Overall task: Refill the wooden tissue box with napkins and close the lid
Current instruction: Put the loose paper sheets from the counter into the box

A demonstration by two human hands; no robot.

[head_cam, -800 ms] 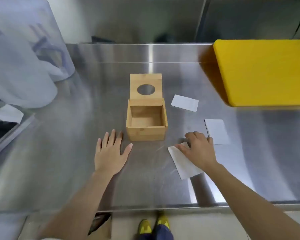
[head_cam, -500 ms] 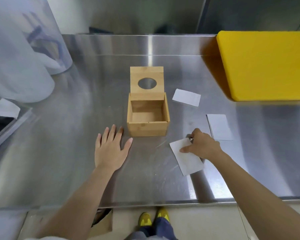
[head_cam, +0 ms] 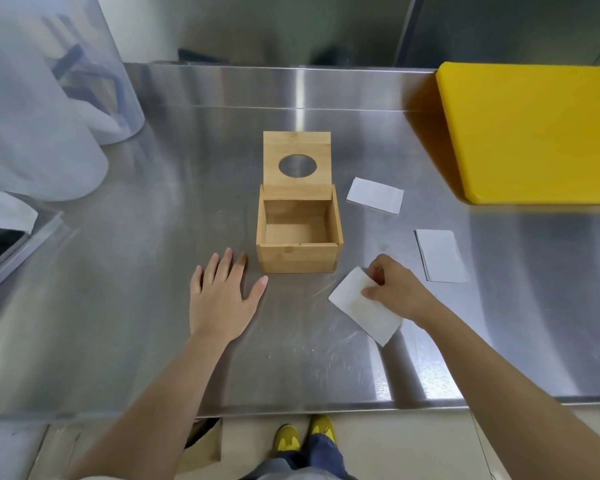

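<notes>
Fingers (head_cam: 378, 271) of the right hand (head_cam: 397, 291) are curled around the far corner of a white napkin (head_cam: 362, 308), thumb on top, pinching it; I see the thin, soft rectangle lying askew, its near end on the bench (head_cam: 153, 237), though I cannot tell whether the pinched corner is lifted. Over on the other side, the left hand (head_cam: 220, 299) lies flat on the steel, palm down, fingers spread and holding nothing, its fingertips just beside the near left corner of the box (head_cam: 299, 252).

That box is square, pale bamboo with visible grain, and I see bare wood at its bottom. Its lid (head_cam: 296, 164), a flat panel with a round hole cut through it, stands tilted back from the far edge, open.

Two more white napkins lie flat to the right of the box: one (head_cam: 374, 195) near its far right corner, another (head_cam: 440, 256) further right, well apart from the box.

Brushed steel covers the bench, scuffed with fine scratches near my hands. A thick yellow board (head_cam: 534, 133) with rounded corners sits at far right. Cloudy translucent plastic containers (head_cam: 42, 116) stand at far left.
</notes>
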